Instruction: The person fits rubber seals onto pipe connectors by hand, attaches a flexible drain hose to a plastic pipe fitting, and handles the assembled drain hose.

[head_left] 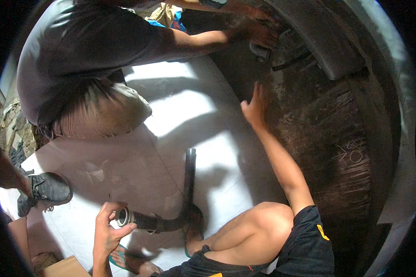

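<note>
At near left, the left hand [107, 231] pinched the end of a black ribbed hose [145, 222]. The right hand [255, 108], fingers spread, was beside the dark surface [305, 134]. Probably this was steadying; moving next called for firm left grip.

Item 1: handwritten marking [352, 152], pale strokes, some crossing, some in rounded loops, on the dark, scuffed surface [305, 129]; located to the right of and below the right hand [255, 108], well apart from it.

Item 2: small yellow emblem [323, 232], angular, on the black sleeve [305, 247] of the same arm, below and to the right of that hand; lettering, if any, too small to read.

Item 3: yellow patch [215, 275] on dark clothing [189, 267], right of and below the left hand [105, 234]; mostly cut off, illegible.
</note>
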`<state>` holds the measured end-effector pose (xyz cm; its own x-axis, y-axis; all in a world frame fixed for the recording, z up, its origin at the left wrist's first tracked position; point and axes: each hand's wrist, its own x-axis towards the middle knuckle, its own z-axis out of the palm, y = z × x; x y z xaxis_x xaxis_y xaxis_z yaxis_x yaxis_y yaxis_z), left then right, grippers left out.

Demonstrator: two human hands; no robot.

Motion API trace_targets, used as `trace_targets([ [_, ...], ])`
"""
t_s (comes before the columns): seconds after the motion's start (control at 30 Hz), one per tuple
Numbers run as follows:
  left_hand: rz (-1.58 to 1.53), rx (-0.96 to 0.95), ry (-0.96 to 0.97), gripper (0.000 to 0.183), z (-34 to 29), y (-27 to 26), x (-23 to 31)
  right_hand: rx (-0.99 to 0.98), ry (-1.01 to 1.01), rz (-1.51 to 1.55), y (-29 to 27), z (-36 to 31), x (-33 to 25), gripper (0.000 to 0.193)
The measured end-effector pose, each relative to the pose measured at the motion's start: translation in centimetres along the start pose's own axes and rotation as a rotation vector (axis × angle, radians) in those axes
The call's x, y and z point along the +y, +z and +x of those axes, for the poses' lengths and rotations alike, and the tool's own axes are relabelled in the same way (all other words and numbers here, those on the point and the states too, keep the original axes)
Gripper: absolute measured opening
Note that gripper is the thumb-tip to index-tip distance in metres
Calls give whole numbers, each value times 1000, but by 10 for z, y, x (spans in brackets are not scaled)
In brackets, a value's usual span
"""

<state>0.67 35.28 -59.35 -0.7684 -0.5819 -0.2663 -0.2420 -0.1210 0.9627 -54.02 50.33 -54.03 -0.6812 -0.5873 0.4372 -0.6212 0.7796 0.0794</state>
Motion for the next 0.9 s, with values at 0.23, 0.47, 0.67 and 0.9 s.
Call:
trace_targets([
  [0.23,14,-8,52,53,0,0,1,-688,-342,204,76,-144,-19,66],
  [0.47,9,-6,57,54,-4,1,6,-1207,-498,289,36,-213,-79,53],
  [0.67,-12,9,57,54,-8,2,7,-1402,-424,176,30,-215,-71,52],
  [0.9,3,24,29,55,-15,5,2,-1334,-449,181,75,-232,-30,53],
])
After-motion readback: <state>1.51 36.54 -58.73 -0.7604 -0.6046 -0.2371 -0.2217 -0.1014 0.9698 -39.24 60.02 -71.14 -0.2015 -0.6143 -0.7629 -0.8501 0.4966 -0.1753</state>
